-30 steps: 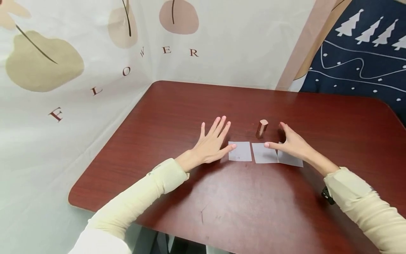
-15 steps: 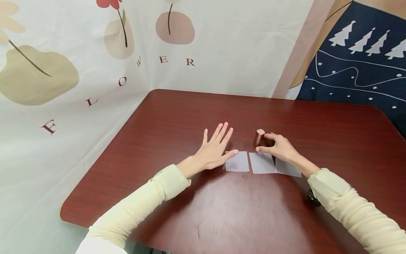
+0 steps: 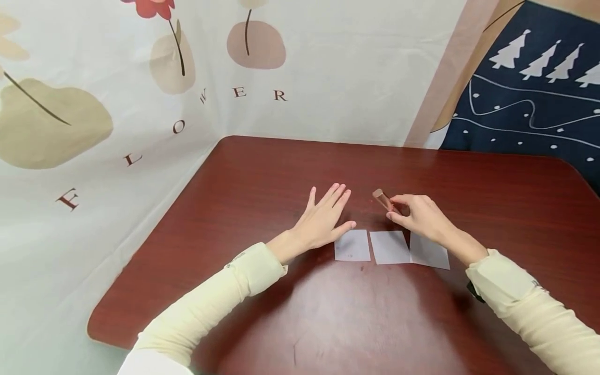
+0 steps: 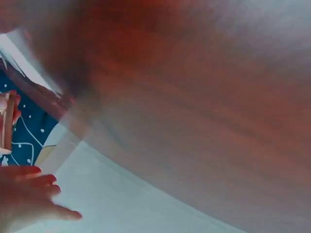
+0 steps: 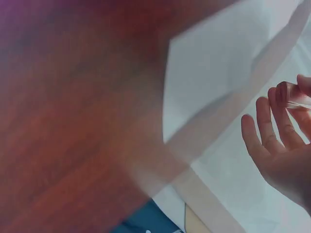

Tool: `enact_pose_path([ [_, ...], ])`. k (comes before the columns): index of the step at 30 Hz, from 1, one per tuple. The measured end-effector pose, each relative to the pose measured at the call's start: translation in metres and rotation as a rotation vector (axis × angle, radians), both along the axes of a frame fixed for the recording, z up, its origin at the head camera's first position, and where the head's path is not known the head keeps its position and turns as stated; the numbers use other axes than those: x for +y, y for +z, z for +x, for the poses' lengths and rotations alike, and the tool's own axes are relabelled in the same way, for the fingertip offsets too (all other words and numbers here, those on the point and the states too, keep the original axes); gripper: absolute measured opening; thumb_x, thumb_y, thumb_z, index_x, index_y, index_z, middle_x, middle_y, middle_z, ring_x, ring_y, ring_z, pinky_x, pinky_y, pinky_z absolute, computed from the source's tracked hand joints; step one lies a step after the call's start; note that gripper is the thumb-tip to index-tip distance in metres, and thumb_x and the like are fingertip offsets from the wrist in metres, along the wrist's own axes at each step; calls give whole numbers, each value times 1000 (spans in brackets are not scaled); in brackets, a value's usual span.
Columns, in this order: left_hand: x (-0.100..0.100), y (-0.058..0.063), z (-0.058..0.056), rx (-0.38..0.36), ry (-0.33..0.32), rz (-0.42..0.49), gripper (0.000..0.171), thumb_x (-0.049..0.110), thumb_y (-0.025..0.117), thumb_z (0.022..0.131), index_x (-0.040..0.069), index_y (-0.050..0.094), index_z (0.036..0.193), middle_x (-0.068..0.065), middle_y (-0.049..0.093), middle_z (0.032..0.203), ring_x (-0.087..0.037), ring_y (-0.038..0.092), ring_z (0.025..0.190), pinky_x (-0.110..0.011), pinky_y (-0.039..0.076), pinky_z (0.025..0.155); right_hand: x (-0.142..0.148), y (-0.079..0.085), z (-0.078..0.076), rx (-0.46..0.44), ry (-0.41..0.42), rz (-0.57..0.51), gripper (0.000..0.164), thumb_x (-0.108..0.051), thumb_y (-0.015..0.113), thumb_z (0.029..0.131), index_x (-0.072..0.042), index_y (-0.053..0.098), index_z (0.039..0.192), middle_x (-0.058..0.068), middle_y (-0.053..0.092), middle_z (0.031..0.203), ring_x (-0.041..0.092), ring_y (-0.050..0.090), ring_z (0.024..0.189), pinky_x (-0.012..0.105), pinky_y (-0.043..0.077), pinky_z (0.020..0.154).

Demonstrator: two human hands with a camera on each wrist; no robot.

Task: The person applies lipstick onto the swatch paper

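Between the thumb and fingers of my right hand (image 3: 424, 216) a small rose-gold, lipstick-like tube (image 3: 382, 198) is pinched, tilted with its top toward the left. The hand is above the far edge of the papers. In the right wrist view the tube (image 5: 291, 93) shows only in part, at the right edge. My left hand (image 3: 321, 221) spreads its fingers out straight, thumb over the corner of the left white paper (image 3: 353, 249). The middle paper (image 3: 389, 249) meets the right paper (image 3: 431, 254), which lies partly under my right hand and wrist.
The papers lie in a row on a dark red wooden table (image 3: 281, 177). White printed cloth (image 3: 347, 67) hangs along its left and far sides. Dark blue cloth with white trees (image 3: 529, 104) hangs at the far right.
My right hand has moved left to the standing tube, taken hold of it and tilted it off upright. The left hand stays nearly in place, its fingers now closer together. The head view has tipped up.
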State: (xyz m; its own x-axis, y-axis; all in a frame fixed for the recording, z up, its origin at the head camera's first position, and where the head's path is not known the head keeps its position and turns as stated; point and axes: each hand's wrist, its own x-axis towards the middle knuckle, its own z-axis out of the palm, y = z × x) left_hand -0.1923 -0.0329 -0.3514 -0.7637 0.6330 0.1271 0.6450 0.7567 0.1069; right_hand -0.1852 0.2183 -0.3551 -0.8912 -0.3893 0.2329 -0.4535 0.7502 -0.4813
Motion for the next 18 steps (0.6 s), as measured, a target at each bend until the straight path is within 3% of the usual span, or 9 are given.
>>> enact_pose_path([
  [5,17,9,-6,148,-91,28,60,36,59,90,7,42,140,-8,42,141,-22,36,130,-47,19,107,1,4,3,65,62,100,16,-11,73,79,-3,69,93,-3,54,71,10,46,58,26,40,50],
  [10,36,12,-6,305,-217,-38,47,35,66,85,15,57,127,1,58,123,-17,51,112,-39,33,99,-2,5,8,135,105,196,21,-13,73,80,-2,69,97,-3,53,73,9,46,58,26,40,49],
  [13,46,13,-7,398,-234,-82,30,32,67,84,20,67,111,6,65,105,-14,54,99,-35,36,92,-6,10,9,188,127,246,21,-14,72,80,-2,69,96,-1,54,74,12,47,61,27,41,50],
  [18,55,16,-9,529,-224,-174,12,25,62,84,21,69,93,8,65,86,-13,54,87,-31,38,84,-11,22,7,291,157,304,14,-12,73,79,-2,68,89,3,56,74,20,48,65,32,41,54],
])
